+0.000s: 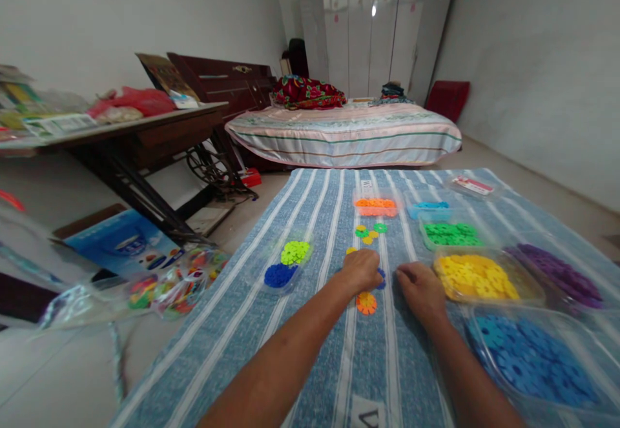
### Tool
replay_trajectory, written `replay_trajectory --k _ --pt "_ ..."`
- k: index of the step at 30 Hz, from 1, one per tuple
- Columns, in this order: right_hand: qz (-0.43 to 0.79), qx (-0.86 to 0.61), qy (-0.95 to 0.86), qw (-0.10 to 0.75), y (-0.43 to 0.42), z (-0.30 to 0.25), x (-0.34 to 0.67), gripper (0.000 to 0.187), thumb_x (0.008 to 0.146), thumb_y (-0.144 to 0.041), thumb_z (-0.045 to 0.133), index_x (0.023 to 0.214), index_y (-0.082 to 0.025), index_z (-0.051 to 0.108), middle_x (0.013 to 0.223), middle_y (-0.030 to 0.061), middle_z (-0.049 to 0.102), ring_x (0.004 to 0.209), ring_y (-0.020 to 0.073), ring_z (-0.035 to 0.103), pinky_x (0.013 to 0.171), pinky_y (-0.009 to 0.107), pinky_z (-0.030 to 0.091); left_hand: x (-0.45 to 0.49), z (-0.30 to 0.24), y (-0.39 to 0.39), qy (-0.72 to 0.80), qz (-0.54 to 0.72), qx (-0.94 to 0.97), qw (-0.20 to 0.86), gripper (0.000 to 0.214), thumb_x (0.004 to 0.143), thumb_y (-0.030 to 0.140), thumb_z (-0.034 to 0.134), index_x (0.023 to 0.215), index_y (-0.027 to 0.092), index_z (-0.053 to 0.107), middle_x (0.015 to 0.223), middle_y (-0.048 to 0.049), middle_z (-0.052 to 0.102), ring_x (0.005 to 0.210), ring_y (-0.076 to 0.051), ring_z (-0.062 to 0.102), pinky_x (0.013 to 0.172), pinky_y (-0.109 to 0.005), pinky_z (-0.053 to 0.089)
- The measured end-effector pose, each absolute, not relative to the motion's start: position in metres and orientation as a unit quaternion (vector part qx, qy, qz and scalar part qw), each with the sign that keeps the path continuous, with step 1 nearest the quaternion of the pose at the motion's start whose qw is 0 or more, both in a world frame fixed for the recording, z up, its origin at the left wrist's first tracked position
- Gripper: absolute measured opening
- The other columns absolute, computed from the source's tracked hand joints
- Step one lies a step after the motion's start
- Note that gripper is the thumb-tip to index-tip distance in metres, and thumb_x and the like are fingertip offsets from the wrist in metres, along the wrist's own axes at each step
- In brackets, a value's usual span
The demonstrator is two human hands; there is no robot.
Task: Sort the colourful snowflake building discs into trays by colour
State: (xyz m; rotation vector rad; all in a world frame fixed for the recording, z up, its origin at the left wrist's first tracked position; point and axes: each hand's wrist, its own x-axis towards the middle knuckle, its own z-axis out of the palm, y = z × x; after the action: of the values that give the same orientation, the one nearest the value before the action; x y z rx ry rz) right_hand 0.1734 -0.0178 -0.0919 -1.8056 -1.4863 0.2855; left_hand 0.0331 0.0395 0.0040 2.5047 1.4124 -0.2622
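A blue disc [382,278] is being half covered by the curled left hand [361,270], with the curled right hand [421,289] being rested beside it, neither grip's hold being discernible, while a few loose discs [368,233] are lying just beyond and the yellow tray [537,296] is sitting full.

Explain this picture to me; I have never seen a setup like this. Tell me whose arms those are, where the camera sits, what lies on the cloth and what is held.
There is no machine: the camera sits on a person's head and looks down at their own bare arms. The left hand and right hand rest with curled fingers on a striped blue cloth. A dark blue piece peeks from under the left hand; an orange disc lies beside it. Whether either hand grips anything is hidden. Clear trays nearby hold yellow pieces, green pieces and blue pieces.
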Motion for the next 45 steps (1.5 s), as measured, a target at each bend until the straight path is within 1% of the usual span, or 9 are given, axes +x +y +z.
replay_trajectory --k 5,13,18,22,29,33,36,39,45 --pt "0.110 -0.713 -0.584 0.372 -0.017 -0.090 0.173 0.029 0.080 -0.037 0.043 0.079 -0.021 0.067 0.082 0.0040 0.066 0.082 0.0199 0.056 0.073 0.031 0.039 0.038 -0.004 0.045 0.490 -0.076 0.854 0.161 0.022 0.066 0.027 0.067 0.085 0.017 0.069 0.095 -0.0089 0.071 0.091 -0.023 0.065 0.071 -0.028 0.049" --pt "0.107 -0.712 -0.580 0.381 -0.018 -0.091 0.172 0.030 0.079 -0.038 0.043 0.079 -0.020 0.067 0.082 0.0040 0.066 0.081 0.0202 0.056 0.073 0.031 0.039 -0.004 0.014 0.055 0.472 0.029 0.848 0.241 0.009 0.070 0.018 0.060 0.074 0.016 0.068 0.070 0.0006 0.067 0.073 -0.013 0.061 0.063 -0.020 0.043" --pt "0.114 -0.707 -0.581 0.387 -0.019 -0.089 0.172 0.031 0.078 -0.039 0.043 0.079 -0.020 0.067 0.080 0.0041 0.065 0.080 0.0203 0.056 0.073 0.031 0.040 -0.072 0.064 0.060 0.513 0.027 0.843 0.162 0.014 0.072 0.015 0.054 0.073 0.017 0.068 0.067 0.0010 0.064 0.069 -0.012 0.057 0.064 -0.021 0.040" --pt "0.113 -0.714 -0.576 0.383 -0.020 -0.088 0.171 0.030 0.078 -0.039 0.043 0.078 -0.020 0.067 0.080 0.0040 0.065 0.080 0.0205 0.055 0.072 0.032 0.039 -0.118 0.077 0.062 0.574 -0.036 0.811 0.101 0.016 0.070 0.011 0.053 0.068 0.018 0.067 0.063 0.0016 0.063 0.065 -0.012 0.056 0.061 -0.021 0.037" --pt "0.120 -0.710 -0.577 0.386 -0.021 -0.088 0.172 0.031 0.078 -0.040 0.042 0.077 -0.020 0.066 0.081 0.0045 0.066 0.082 0.0211 0.056 0.074 0.032 0.040 -0.140 0.053 0.058 0.578 -0.132 0.795 0.132 0.018 0.064 0.006 0.053 0.064 0.017 0.067 0.065 0.0006 0.065 0.064 -0.013 0.057 0.056 -0.020 0.036" --pt "0.117 -0.712 -0.574 0.387 -0.021 -0.089 0.172 0.032 0.078 -0.041 0.042 0.078 -0.020 0.066 0.083 0.0048 0.066 0.082 0.0212 0.056 0.075 0.033 0.040 -0.135 0.052 0.057 0.579 -0.147 0.790 0.139 0.019 0.065 0.008 0.055 0.071 0.019 0.069 0.073 -0.0006 0.069 0.072 -0.015 0.060 0.060 -0.021 0.037" --pt "0.117 -0.712 -0.577 0.383 -0.020 -0.089 0.172 0.032 0.078 -0.041 0.042 0.078 -0.020 0.067 0.083 0.0048 0.066 0.083 0.0213 0.056 0.075 0.032 0.040 -0.131 0.059 0.057 0.611 -0.133 0.778 0.070 0.020 0.070 0.012 0.054 0.080 0.019 0.070 0.084 -0.0048 0.070 0.080 -0.018 0.061 0.063 -0.024 0.038" --pt "0.117 -0.712 -0.578 0.380 -0.020 -0.088 0.172 0.033 0.078 -0.040 0.042 0.077 -0.019 0.066 0.082 0.0050 0.066 0.082 0.0213 0.056 0.074 0.032 0.040 -0.124 0.067 0.052 0.607 -0.102 0.788 0.027 0.020 0.076 0.017 0.050 0.081 0.018 0.068 0.084 -0.0063 0.069 0.078 -0.019 0.061 0.063 -0.026 0.038" --pt "0.119 -0.713 -0.578 0.379 -0.019 -0.089 0.172 0.033 0.078 -0.041 0.042 0.079 -0.019 0.067 0.081 0.0048 0.065 0.082 0.0216 0.056 0.074 0.032 0.040 -0.084 0.067 0.034 0.498 -0.023 0.861 0.094 0.020 0.078 0.020 0.046 0.079 0.019 0.066 0.079 -0.0025 0.068 0.074 -0.015 0.060 0.064 -0.023 0.039"
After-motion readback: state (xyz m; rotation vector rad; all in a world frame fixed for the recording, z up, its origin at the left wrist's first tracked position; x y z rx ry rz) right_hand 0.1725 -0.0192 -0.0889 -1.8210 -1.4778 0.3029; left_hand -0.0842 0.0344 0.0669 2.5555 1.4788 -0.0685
